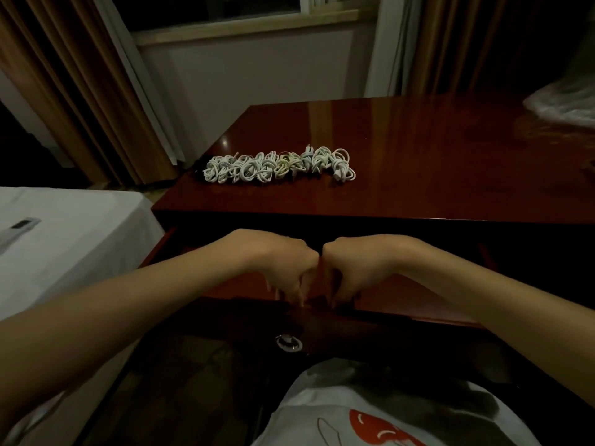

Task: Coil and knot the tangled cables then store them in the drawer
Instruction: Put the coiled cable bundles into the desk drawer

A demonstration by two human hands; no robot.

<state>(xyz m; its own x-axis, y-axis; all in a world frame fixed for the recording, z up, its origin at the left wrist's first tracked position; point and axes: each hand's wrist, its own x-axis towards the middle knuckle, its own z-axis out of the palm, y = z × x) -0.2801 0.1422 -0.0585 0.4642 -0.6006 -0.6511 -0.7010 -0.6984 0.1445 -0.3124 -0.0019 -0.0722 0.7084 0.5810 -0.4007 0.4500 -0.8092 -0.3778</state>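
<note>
Both hands meet at the near middle of the scene, knuckles almost touching, over the front edge of an open drawer. The left hand has its fingers curled downward, the tips hooked over the top of the dark drawer front; the right hand mirrors it just beside, fingers bent down onto the same edge. Both therefore grasp the drawer front, though the fingertips are dim and partly lost in shadow. Below them on the drawer front sits a small round metal lock.

The drawer is pulled out toward the person from under a glossy reddish wooden desk; its reddish floor shows on either side of the hands.

The cables lie on the desk top, far from the hands and toward its left part. They are white, wound into small knotted bundles and set side by side in one row running left to right; a dark bundle sits at the row's left end.

Left of the desk is a white bed with a pale remote control on it. Brown curtains hang at the far left and far right, with a window sill between them. A crumpled clear plastic bag rests at the desk's far right. The person's white printed shirt fills the near bottom.
</note>
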